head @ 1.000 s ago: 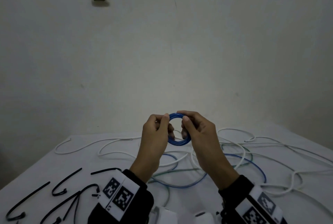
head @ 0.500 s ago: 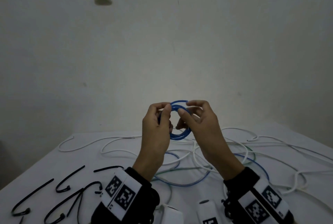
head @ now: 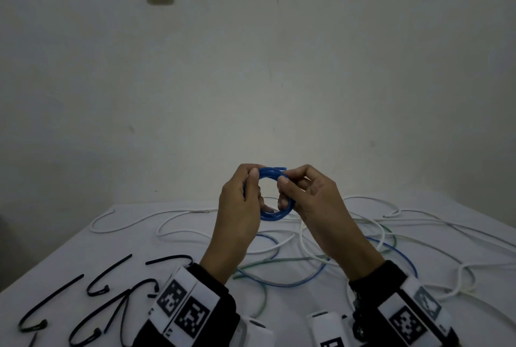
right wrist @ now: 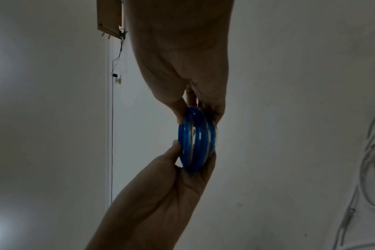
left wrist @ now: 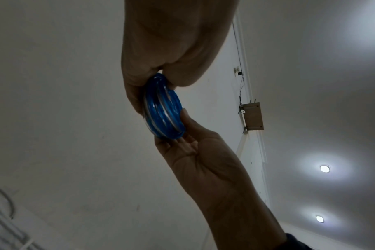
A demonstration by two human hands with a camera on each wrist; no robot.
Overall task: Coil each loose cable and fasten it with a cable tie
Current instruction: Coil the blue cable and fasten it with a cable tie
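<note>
status: first cable wound, not yet fastened. i have the blue cable coil (head: 275, 193) raised above the desk (head: 69, 257), held between both hands in front of the wall. the left hand (head: 240, 207) has its grip pinching the left side of the coil, thumb in front and fingers behind. the right hand (head: 312, 198) has its grip pinching the right side, thumb tip near the top of the ring. in both wrist views the coil shows as several stacked turns, edge-on, with small gaps between the turns. one short cut end (head: 282, 169) projects at the top, just beside the right thumb.

done, as far as i can judge: this one cable is wound into a compact ring. no tie is visible on it.

left to do:
- fasten this coil. the black cable ties (head: 83, 299) lie on the near-left part of the desk, well apart from the coil. none is in either hand.
- coil and tie the remaining cables. several white cables (head: 178, 215), a thin blue cable (head: 296, 282) and a green cable (head: 279, 261) lie loose and crossing over each other on the desk below the hands.

judgement: early in the task. the next step needs one hand to hold the turns alone while the other takes a tie. the gaps between the turns suggest the coil may spring open if the pinch slackens.
</note>
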